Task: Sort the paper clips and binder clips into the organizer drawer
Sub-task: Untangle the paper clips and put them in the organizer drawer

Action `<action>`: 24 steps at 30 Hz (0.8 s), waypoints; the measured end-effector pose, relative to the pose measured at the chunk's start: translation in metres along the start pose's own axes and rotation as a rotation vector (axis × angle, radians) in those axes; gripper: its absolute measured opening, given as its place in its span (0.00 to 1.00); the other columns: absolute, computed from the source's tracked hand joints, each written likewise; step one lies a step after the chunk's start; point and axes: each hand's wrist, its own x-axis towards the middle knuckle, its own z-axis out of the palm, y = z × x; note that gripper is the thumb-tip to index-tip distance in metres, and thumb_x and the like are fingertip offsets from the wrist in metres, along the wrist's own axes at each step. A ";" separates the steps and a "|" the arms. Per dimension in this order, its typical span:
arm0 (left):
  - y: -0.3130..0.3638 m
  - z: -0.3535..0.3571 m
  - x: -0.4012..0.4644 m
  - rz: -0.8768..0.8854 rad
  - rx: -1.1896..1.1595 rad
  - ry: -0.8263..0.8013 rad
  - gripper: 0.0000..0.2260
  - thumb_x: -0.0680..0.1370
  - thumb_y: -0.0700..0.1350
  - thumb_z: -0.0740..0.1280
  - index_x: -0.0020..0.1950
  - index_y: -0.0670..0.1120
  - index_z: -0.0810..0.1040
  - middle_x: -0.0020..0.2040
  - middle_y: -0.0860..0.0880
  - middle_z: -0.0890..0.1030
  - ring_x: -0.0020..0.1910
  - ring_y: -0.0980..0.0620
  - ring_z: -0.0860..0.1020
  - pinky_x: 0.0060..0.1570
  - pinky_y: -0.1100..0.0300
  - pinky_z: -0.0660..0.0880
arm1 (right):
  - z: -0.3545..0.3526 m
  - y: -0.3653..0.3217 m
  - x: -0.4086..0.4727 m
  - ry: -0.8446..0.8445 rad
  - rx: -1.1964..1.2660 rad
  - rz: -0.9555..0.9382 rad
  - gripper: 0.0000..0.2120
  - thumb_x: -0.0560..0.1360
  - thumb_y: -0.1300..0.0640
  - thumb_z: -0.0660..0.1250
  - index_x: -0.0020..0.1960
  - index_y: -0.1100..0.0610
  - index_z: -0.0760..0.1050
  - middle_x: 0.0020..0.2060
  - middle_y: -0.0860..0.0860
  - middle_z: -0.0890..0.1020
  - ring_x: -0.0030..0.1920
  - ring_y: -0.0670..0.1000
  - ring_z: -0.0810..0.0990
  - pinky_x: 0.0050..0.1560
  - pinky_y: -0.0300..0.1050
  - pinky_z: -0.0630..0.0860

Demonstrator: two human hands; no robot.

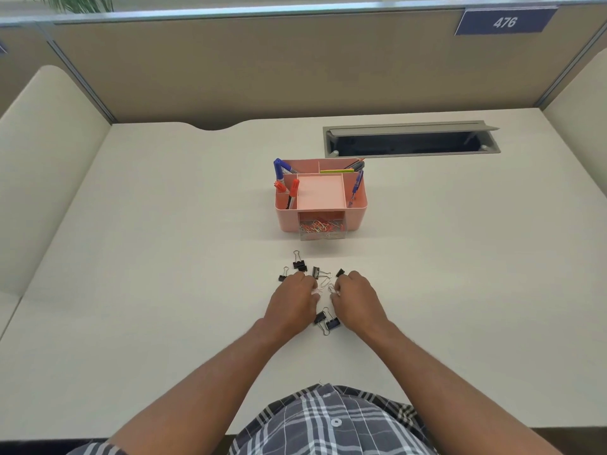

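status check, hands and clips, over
Left hand and right hand both down picking at silver paper clips. Binder clips loose on desk. Clear drawer open, path unobstructed.

Black metal binder clips with silver wire handles lie on the off-white surface. The pink plastic organizer holds orange paper clips, red- and blue-capped markers. Grey-and-white plaid shirt.
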 end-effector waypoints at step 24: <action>0.012 -0.046 0.023 -0.009 -0.289 0.212 0.05 0.77 0.39 0.64 0.45 0.46 0.78 0.41 0.50 0.79 0.40 0.49 0.76 0.43 0.56 0.73 | -0.051 -0.005 0.026 0.211 0.256 -0.088 0.11 0.76 0.62 0.62 0.54 0.56 0.82 0.49 0.54 0.84 0.51 0.55 0.80 0.53 0.48 0.76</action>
